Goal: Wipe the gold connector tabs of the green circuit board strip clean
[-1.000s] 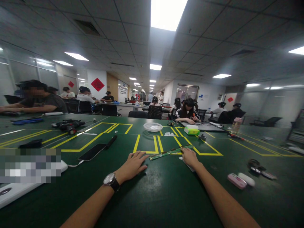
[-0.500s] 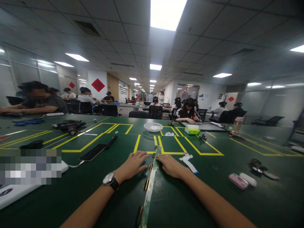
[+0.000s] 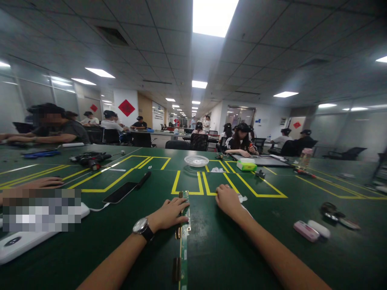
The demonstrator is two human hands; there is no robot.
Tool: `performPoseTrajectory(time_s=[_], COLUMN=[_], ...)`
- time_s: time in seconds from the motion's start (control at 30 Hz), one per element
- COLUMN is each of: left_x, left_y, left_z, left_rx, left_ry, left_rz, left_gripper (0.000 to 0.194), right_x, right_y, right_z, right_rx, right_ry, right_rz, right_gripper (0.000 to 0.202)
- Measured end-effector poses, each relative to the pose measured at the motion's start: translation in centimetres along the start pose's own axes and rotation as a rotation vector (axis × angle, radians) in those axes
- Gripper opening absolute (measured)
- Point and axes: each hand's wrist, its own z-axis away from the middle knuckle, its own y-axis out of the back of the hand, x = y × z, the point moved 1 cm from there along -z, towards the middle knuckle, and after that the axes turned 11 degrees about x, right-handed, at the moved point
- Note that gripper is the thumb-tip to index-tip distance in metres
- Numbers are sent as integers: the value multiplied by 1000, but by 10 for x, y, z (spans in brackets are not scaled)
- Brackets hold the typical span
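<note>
A long, narrow green circuit board (image 3: 184, 253) with brown-gold flex tabs along its left edge runs away from me on the table. Across its far part lies my left hand (image 3: 169, 213), with a watch on the wrist; its fingers are stretched over the board and the thumb is apart from them. My right hand (image 3: 228, 199) is off the board, to its right, with the fingers curled down at the tabletop. What those fingers hold, if anything, is hidden. A white strip (image 3: 242, 198) shows just beyond that hand, mostly covered by it and the forearm.
Yellow tape outlines mark the green table (image 3: 145, 257). A white basket (image 3: 196, 161) stands ahead, a green tissue pack (image 3: 246, 164) to its right. On the left are a phone (image 3: 121, 192) and another person's hand (image 3: 45, 182); at right, a pink case (image 3: 306, 230).
My right hand has left the board and moved right, over the white strip. The board's far end has swung left, so it lies straighter under my left hand. Another person's hand has come in from the left.
</note>
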Motion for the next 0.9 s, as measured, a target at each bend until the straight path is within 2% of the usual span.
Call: performPoseTrajectory(time_s=[0.07, 0.17, 0.23, 0.3, 0.43, 0.5, 0.57, 0.63, 0.77, 0.9], left_x=[0, -2, -3, -4, -6, -6, -7, -7, -7, -7], left_y=[1, 1, 2, 2, 4, 4, 4, 4, 5, 6], left_z=[0, 1, 1, 1, 1, 1, 0, 0, 0, 0], left_rx=[-12, -18, -21, -27, -29, -31, -36, -38, -36, -34], left_ry=[5, 18, 23, 28, 36, 42, 50, 53, 48, 47], left_rz=[2, 5, 9, 8, -7, -9, -9, -11, -14, -12], left_gripper=[58, 60, 60, 60, 59, 58, 58, 58, 58, 58], right_x=[25, 40, 32, 12, -34, -49, -56, -57, -55, -57], right_y=[3, 4, 1, -4, -9, -8, -6, -6, -9, -9], right_z=[-3, -1, 1, 4, 12, 18, 22, 24, 24, 25], right_rx=[-61, -133, -144, -153, -116, -82, -70, -47, 41, 9], right_ry=[-174, -200, -142, -58, 248, 404, 488, 493, 381, 454], right_rz=[106, 110, 76, 31, -229, -400, -492, -513, -455, -407], right_gripper=[24, 22, 21, 21, 25, 24, 24, 24, 29, 31])
